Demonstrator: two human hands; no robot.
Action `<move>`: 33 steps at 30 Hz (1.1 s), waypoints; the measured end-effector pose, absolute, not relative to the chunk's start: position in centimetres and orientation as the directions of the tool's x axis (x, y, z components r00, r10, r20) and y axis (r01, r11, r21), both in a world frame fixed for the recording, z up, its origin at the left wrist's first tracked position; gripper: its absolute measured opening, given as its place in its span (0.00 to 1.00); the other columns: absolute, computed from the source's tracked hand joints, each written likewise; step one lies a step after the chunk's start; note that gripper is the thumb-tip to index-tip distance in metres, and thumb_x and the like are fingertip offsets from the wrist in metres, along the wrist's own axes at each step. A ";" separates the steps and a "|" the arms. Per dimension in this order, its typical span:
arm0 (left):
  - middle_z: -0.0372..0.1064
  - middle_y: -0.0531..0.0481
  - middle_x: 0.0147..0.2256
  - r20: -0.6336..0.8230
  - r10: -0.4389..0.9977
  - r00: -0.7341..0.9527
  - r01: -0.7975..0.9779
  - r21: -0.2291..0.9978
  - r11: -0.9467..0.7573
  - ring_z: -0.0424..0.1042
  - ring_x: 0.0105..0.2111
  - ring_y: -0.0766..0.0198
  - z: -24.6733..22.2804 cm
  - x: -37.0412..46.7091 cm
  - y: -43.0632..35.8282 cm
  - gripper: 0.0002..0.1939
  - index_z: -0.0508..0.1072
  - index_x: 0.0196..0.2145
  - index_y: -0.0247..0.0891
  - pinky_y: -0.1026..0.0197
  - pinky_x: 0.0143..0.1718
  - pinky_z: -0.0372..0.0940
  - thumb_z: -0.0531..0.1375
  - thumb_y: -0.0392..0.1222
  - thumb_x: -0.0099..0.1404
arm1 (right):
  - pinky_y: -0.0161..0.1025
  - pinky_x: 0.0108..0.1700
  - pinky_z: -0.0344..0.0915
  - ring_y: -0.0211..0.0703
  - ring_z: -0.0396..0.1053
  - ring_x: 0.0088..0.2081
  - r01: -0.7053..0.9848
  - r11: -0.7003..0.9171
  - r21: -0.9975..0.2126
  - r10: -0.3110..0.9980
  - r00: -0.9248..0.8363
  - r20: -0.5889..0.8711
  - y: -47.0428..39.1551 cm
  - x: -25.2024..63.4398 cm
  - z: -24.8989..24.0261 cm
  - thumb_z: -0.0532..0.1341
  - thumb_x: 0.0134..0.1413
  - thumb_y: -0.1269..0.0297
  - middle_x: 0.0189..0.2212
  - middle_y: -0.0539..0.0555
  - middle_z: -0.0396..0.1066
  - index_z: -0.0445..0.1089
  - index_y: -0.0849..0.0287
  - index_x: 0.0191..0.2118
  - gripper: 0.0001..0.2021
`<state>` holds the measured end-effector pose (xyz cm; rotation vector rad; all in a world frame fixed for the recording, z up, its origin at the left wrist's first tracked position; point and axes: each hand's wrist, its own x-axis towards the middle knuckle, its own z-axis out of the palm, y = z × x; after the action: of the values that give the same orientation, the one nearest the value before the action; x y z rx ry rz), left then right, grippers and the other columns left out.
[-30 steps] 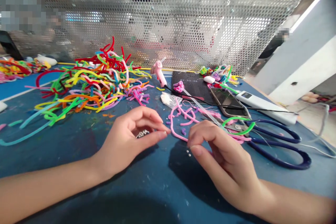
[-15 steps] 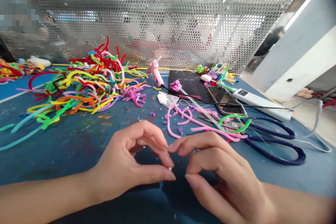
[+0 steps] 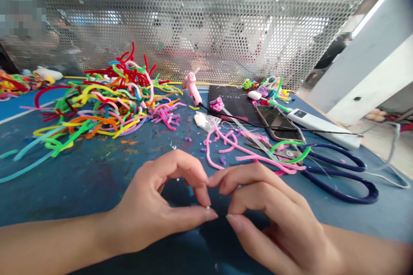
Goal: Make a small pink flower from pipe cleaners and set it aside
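Note:
My left hand (image 3: 164,204) holds a tiny white bead (image 3: 208,208) pinched between thumb and fingertip, low over the table. Close on its right, my right hand (image 3: 274,219) is curled. The thumb and a bent finger come together at their tips, and anything thin between them is too small to make out. Its index fingertip meets the left hand's index fingertip. More small pale beads (image 3: 174,148) lie on the blue table (image 3: 97,184) just behind my left hand. Beyond both hands are pink pipe cleaner pieces (image 3: 209,150).
A heap of coloured pipe cleaners (image 3: 112,99) spreads at the left. Behind my hands stand a pink glue gun (image 3: 192,88) and a small plastic bag (image 3: 206,121). Right lie a phone (image 3: 279,122), a white power strip (image 3: 325,128) and blue-handled scissors (image 3: 342,187). A perforated metal screen (image 3: 206,25) closes the back.
Both hands stay nearly in place. The left thumb and fingertips have shifted slightly around the bead, which remains pinched. The camera view has moved a little.

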<state>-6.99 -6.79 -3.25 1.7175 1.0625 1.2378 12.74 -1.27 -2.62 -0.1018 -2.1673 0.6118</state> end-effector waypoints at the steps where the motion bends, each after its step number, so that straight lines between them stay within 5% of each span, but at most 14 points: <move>1: 0.74 0.63 0.29 0.336 0.924 0.182 0.184 0.911 -0.368 0.73 0.31 0.71 -3.3 -7.0 -6.8 0.19 0.68 0.37 0.47 0.67 0.40 0.65 0.67 0.28 0.53 | 0.30 0.47 0.70 0.39 0.71 0.43 -0.141 0.876 -0.461 0.279 -0.630 0.725 -1.3 12.7 -2.6 0.59 0.50 0.81 0.34 0.58 0.67 0.66 0.67 0.33 0.05; 5: 0.76 0.64 0.30 0.265 0.946 0.188 0.080 0.956 -0.284 0.75 0.33 0.73 -3.0 -7.0 -6.6 0.20 0.68 0.39 0.47 0.71 0.41 0.65 0.67 0.28 0.54 | 0.30 0.47 0.71 0.39 0.72 0.42 -0.137 0.871 -0.472 0.297 -0.618 0.728 -1.2 12.6 -2.6 0.58 0.49 0.82 0.34 0.59 0.68 0.66 0.67 0.33 0.06; 10: 0.78 0.60 0.30 0.014 0.964 0.266 -0.165 0.986 0.031 0.77 0.32 0.74 -2.4 -6.9 -6.0 0.06 0.71 0.32 0.42 0.75 0.35 0.66 0.65 0.36 0.59 | 0.31 0.46 0.71 0.39 0.72 0.42 -0.111 0.871 -0.478 0.333 -0.580 0.743 -1.3 13.0 -2.5 0.58 0.47 0.82 0.36 0.59 0.68 0.65 0.66 0.33 0.08; 14: 0.79 0.57 0.30 -0.072 0.945 0.319 -0.281 0.945 0.167 0.77 0.32 0.72 -2.5 -6.9 -5.6 0.08 0.71 0.30 0.39 0.74 0.35 0.67 0.68 0.36 0.56 | 0.31 0.48 0.71 0.41 0.73 0.44 -0.110 0.891 -0.441 0.314 -0.552 0.773 -1.4 13.2 -2.3 0.59 0.47 0.82 0.36 0.58 0.67 0.65 0.65 0.33 0.08; 33: 0.80 0.54 0.31 0.004 0.924 0.381 -0.308 0.943 0.123 0.79 0.31 0.65 -2.8 -6.7 -5.8 0.11 0.65 0.35 0.41 0.66 0.35 0.72 0.64 0.32 0.59 | 0.35 0.46 0.74 0.43 0.74 0.41 -0.146 0.842 -0.519 0.365 -0.554 0.749 -2.0 12.9 -2.2 0.61 0.47 0.82 0.35 0.58 0.69 0.67 0.64 0.33 0.08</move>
<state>-6.69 -5.78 -2.76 1.0812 0.7194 1.0221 12.94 -2.01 -2.21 -0.1598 -2.0555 0.6700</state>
